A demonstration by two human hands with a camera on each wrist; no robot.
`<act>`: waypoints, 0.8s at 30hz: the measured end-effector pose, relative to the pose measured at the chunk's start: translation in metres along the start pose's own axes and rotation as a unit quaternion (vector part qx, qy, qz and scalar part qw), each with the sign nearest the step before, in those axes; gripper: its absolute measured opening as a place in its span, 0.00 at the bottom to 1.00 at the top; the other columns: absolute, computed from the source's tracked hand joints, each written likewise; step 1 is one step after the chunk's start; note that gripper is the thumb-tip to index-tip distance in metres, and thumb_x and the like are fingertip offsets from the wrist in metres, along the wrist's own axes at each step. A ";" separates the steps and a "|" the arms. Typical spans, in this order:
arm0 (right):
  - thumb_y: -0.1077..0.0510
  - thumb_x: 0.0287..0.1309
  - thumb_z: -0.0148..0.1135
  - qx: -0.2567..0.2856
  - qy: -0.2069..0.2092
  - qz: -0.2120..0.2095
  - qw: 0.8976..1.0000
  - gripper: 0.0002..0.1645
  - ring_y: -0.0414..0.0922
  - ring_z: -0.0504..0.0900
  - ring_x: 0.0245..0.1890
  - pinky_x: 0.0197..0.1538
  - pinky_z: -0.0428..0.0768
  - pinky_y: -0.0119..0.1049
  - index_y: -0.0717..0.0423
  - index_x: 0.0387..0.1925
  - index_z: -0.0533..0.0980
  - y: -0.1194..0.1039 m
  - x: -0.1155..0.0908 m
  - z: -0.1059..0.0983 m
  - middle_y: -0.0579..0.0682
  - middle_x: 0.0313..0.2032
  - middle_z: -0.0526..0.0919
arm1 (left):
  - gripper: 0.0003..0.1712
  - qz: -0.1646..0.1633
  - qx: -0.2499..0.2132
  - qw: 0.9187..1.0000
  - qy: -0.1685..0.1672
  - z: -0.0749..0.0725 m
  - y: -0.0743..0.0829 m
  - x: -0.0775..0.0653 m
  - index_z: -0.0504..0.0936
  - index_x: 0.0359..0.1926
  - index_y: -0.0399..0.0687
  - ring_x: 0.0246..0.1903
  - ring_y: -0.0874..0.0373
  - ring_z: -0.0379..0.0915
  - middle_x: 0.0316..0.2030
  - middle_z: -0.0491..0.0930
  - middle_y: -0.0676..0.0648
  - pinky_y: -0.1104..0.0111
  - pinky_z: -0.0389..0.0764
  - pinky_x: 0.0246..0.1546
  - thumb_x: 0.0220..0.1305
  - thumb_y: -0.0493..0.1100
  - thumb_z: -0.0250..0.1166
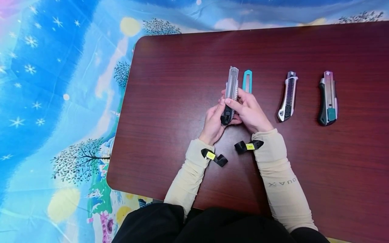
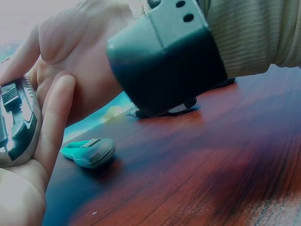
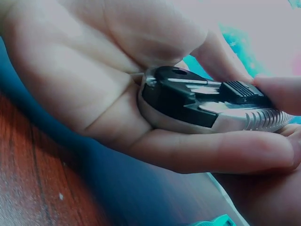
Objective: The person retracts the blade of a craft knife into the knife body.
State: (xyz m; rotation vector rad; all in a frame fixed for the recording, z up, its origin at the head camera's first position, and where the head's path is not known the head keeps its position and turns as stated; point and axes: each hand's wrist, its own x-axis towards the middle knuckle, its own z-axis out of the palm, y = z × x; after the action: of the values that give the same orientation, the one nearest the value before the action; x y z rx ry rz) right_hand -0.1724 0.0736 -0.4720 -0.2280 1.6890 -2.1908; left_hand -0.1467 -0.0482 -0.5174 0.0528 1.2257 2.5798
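A silver and black utility knife (image 1: 232,86) is held up over the table by both hands, its front end pointing away from me. My left hand (image 1: 211,125) grips its lower part, with the thumb along the left side. On the other side, my right hand (image 1: 252,113) holds it too, its thumb lying across the front of the body. Up close in the right wrist view, the black ribbed slider (image 3: 242,92) shows on the knife's body. Just beyond the right fingers lies a teal utility knife (image 1: 247,79), its lower end hidden behind that hand.
To the right on the dark red wooden table (image 1: 170,101) lie a white and black utility knife (image 1: 287,98) and a black and green one (image 1: 329,101). Black straps with yellow labels hang at both wrists. A printed blue cloth (image 1: 70,84) surrounds the table's left and far edges.
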 end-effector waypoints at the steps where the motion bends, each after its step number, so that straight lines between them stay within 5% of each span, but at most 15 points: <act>1: 0.62 0.58 0.55 0.002 -0.001 0.000 1.000 0.22 0.43 0.78 0.43 0.48 0.76 0.27 0.67 0.53 0.66 0.000 0.000 0.000 0.62 0.43 0.76 | 0.31 -0.001 -0.001 1.000 0.000 0.000 0.000 0.000 0.62 0.58 0.25 0.30 0.52 0.77 0.36 0.77 0.42 0.60 0.82 0.33 0.68 0.51 0.45; 24: 0.66 0.55 0.56 0.008 -0.010 0.000 1.000 0.22 0.45 0.76 0.46 0.52 0.74 0.28 0.62 0.53 0.67 -0.002 0.000 0.000 0.60 0.45 0.75 | 0.32 -0.029 -0.044 0.999 0.003 0.000 0.001 0.001 0.61 0.59 0.27 0.33 0.53 0.77 0.39 0.76 0.42 0.64 0.82 0.35 0.68 0.51 0.43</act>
State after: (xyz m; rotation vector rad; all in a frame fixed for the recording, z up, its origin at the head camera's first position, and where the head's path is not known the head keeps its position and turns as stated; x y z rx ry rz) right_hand -0.1728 0.0735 -0.4704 -0.2457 1.6592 -2.1940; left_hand -0.1482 -0.0482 -0.5168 -0.0101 1.0971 2.5820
